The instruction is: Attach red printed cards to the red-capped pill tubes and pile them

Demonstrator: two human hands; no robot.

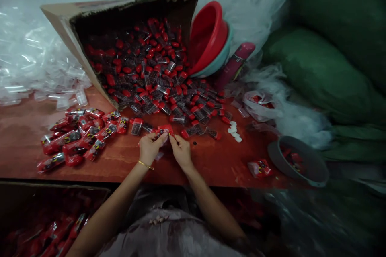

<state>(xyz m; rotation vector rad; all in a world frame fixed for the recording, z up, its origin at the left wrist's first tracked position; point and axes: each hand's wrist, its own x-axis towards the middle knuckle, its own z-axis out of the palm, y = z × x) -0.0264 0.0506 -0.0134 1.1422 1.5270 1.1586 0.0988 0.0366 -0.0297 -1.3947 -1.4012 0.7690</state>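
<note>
Both hands meet at the middle of the red-brown table (211,164). My left hand (149,148), with a gold bracelet at its wrist, pinches a small red wrapper (164,129). My right hand (181,150) grips the same wrapper from the other side, its fingertips close to those of my left. Just beyond the hands lie clear containers with red caps and dark pieces inside (157,88), spilling out of a tipped cardboard box (57,20). Left of my hands is a pile of red printed packets (78,136).
Clear empty containers (63,100) are heaped at the left. Red and teal basins (208,40) lean beside the box, near a pink bottle (235,64). White discs (234,131), flat red packets (259,168) and a grey bowl (277,156) lie right. Below left is an open box of packets (63,233).
</note>
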